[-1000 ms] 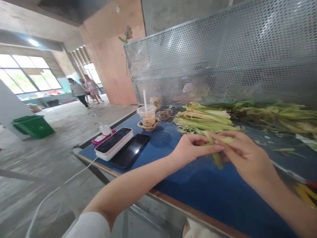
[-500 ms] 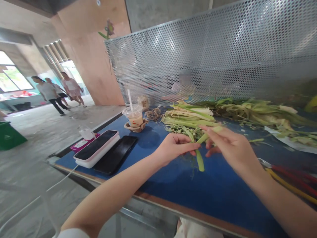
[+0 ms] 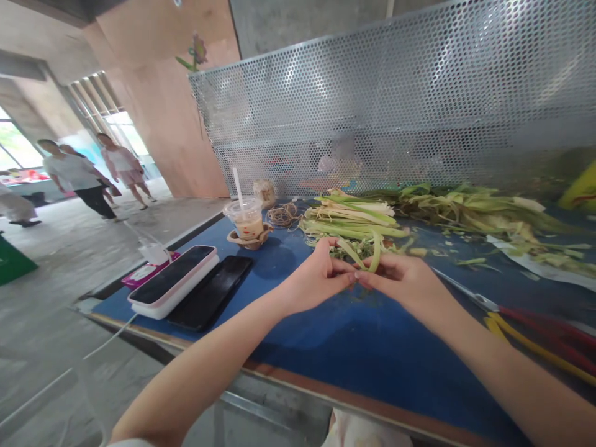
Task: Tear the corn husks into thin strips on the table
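Note:
My left hand (image 3: pixel 314 279) and my right hand (image 3: pixel 400 282) meet fingertip to fingertip over the blue table top (image 3: pixel 372 354). Between them they pinch a thin green leaf strip (image 3: pixel 367 251) that bends upward in a loop. Just beyond the hands lies a pile of green and pale stalks (image 3: pixel 354 220). A wider heap of stripped husks (image 3: pixel 484 211) spreads to the right along a perforated metal screen (image 3: pixel 395 105).
A plastic cup with a straw (image 3: pixel 245 220) and a coil of twine (image 3: pixel 283 215) stand at the back left. A white-cased phone (image 3: pixel 174 279) and a black phone (image 3: pixel 212 300) lie at the left. Scissors with red and yellow handles (image 3: pixel 521 320) lie at the right. People walk far left.
Both hands have lowered and come together near the stalk pile. The thicker green stem held before is gone from view; a thin strip now loops between the fingers.

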`<state>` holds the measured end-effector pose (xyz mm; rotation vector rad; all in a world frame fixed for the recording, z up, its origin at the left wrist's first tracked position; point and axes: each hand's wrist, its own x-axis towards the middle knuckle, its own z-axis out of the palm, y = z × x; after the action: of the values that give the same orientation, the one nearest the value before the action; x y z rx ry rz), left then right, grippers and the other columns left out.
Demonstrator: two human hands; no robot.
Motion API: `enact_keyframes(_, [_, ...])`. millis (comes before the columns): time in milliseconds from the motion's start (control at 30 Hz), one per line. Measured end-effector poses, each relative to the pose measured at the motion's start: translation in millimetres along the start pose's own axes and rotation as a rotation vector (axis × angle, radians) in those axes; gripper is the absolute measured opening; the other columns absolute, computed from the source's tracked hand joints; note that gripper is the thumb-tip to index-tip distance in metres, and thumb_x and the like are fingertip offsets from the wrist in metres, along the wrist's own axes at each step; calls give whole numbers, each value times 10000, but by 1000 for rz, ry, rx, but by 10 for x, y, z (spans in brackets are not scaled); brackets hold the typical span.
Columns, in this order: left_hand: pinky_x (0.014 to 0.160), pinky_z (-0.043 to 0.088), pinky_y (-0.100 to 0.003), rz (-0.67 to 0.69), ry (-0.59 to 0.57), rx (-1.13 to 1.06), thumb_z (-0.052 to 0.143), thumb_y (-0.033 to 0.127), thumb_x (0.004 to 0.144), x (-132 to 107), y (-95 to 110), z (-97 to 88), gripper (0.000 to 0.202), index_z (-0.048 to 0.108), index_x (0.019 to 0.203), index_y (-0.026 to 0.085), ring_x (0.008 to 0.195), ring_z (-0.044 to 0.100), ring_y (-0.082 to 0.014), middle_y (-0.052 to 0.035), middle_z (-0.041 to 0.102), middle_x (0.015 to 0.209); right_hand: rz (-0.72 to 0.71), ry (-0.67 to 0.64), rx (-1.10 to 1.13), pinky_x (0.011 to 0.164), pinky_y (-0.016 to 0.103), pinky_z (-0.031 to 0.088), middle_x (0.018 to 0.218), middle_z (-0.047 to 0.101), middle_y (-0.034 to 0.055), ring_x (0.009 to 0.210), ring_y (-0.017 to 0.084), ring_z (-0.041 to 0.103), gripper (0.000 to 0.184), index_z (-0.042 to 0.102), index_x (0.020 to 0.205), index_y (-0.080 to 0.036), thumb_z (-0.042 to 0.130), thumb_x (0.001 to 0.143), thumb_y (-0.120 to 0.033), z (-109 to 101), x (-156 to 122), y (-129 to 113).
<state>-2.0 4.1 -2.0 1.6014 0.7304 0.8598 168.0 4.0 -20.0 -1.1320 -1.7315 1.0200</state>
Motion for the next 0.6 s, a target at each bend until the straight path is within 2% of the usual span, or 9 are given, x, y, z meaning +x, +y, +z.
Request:
enact_keyframes(100, [619,395,-229,-25,1,34,540,181,788,-28,19,14,405,242,1062,179,641,545,-95,-56,674,753,-38,55,-22,556,276,449,591,628,17,581,161,574,209,650,672,-179,619,692,-385,-9,-24,-50])
enact_keyframes(233, [610,414,-228,-68,3,20,524,165,798,-48,36,38,431,237,1119,158,576,541,-82,-76,680,763,-26,126,-33,496,259,422,552,569,-7,501,129,518,185,626,673,-183,616,701,-367,-46,-42,-100])
enact_keyframes(300, [636,428,-237,-58,-12,28,523,186,802,-49,32,34,436,264,1150,146,600,562,-89,-82,680,785,-25,91,-3,493,257,420,564,569,-7,492,123,514,193,614,685,-182,600,717,-372,-67,-41,-109])
enact_keyframes(400, [632,432,-238,-4,10,132,533,289,798,-36,18,1,436,379,1180,147,657,587,-115,-69,670,791,-20,-32,69,509,250,430,598,580,-10,496,112,519,184,597,697,-183,595,725,-364,-68,-40,-117])
enact_keyframes(500, [605,426,-224,65,129,259,554,370,769,-9,2,-38,338,582,1016,141,686,584,-128,-58,656,797,15,-98,94,507,237,432,556,527,-39,472,96,510,167,592,702,-187,625,700,-351,-29,-46,-102])
enact_keyframes(600, [639,436,-226,102,258,287,587,366,737,11,-1,-58,260,660,766,118,701,585,-133,-53,664,760,46,-88,75,501,248,436,522,521,-37,471,112,529,206,602,705,-186,607,710,-392,11,-51,-55])
